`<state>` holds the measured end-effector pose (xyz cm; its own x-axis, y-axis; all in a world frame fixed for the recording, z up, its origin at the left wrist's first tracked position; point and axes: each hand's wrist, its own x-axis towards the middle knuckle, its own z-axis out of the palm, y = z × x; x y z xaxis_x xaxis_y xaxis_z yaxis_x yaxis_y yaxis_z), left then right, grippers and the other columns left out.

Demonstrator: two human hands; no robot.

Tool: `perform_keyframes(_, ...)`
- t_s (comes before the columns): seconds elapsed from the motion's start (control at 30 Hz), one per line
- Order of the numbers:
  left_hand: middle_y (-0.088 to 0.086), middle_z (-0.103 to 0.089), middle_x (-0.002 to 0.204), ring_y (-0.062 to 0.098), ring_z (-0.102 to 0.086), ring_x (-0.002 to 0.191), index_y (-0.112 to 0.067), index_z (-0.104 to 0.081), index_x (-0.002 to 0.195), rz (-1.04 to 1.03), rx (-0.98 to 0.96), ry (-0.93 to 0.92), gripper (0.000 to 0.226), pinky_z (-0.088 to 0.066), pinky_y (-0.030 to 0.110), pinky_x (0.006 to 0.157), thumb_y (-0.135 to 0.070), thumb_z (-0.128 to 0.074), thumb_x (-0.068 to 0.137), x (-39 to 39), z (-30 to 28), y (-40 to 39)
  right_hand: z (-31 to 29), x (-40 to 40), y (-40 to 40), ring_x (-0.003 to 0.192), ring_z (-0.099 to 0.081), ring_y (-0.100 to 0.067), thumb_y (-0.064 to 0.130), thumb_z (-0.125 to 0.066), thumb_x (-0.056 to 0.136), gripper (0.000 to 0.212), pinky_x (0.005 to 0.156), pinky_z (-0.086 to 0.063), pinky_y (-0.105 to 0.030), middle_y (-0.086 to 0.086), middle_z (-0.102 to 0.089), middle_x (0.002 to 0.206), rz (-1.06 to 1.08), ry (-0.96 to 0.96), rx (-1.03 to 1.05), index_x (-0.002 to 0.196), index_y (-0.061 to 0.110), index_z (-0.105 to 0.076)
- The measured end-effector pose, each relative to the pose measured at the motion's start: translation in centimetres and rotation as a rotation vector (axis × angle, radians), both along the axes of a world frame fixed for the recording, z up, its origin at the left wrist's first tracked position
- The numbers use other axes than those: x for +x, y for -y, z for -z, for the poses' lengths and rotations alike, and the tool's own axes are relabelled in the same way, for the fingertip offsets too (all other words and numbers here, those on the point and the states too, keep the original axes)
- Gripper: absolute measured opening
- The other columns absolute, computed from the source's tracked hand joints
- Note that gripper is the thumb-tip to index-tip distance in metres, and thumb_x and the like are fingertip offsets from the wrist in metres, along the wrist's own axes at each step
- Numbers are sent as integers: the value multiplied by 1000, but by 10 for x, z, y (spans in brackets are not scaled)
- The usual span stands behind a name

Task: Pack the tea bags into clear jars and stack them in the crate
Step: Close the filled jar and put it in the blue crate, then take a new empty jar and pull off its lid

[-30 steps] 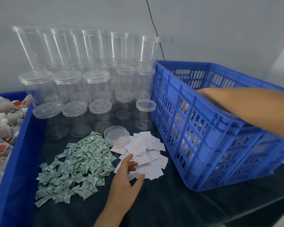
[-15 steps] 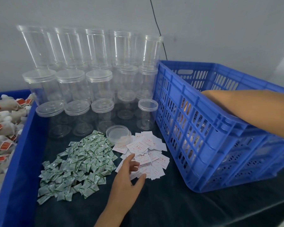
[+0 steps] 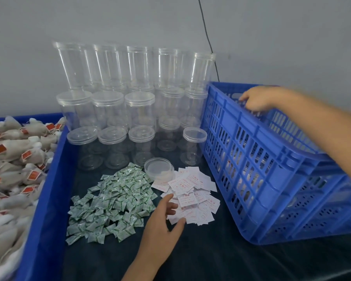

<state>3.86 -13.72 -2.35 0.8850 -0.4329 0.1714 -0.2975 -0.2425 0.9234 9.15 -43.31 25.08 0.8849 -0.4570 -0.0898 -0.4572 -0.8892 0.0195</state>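
Beige tea bags (image 3: pixel 12 157) with red tags fill a blue bin (image 3: pixel 49 191) on the left. Empty clear jars (image 3: pixel 107 110), several of them lidded, stand stacked in rows against the wall. The blue slatted crate (image 3: pixel 276 179) sits on the right, tilted, and clear jars show faintly through its slats. My right hand (image 3: pixel 259 99) is blurred over the crate's left rim, fingers loosely curled and holding nothing. My left hand (image 3: pixel 160 224) rests with relaxed fingers on a pile of white paper slips (image 3: pixel 193 189).
A heap of small green sachets (image 3: pixel 114 201) lies left of the slips. A loose clear lid (image 3: pixel 159 169) sits just behind both piles. A dark cloth (image 3: pixel 211 256) covers the table. A black cable (image 3: pixel 208 37) hangs down the grey wall.
My right hand has come up out of the crate to its left rim. My left hand stays on the white slips. The view has shifted slightly.
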Motion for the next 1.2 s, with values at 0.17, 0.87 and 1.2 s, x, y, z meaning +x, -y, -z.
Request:
perform_keyframes(0.17, -21, -59, 108, -7, -52, 107, -52, -37, 122, -17, 9, 21, 58, -41, 6, 83, -23, -71, 85, 4, -3, -7, -49, 8, -36, 120, -56, -33, 8, -54, 94, 33, 99, -43, -35, -14, -63, 130, -79, 369, -87, 125, 9, -66)
perform_keyframes(0.87, -27, -59, 106, -8, -53, 105, -52, -40, 121, -219, 0, 30, 59, -42, 6, 84, -22, -73, 82, 18, -20, -68, 149, 122, -71, 133, -40, -38, 54, -71, 82, 92, 99, -42, -44, -19, -40, 145, 275, 235, 277, 149, 11, -25)
perform_keyframes(1.2, -31, -43, 125, -17, -35, 121, -55, -31, 119, -242, 34, 265, 61, -27, -2, 93, -32, -73, 81, 17, -41, -44, 104, 52, -128, 123, -39, -30, 59, -80, 66, 68, 90, -39, -41, -7, -41, 126, 24, 683, 498, 113, 26, -43)
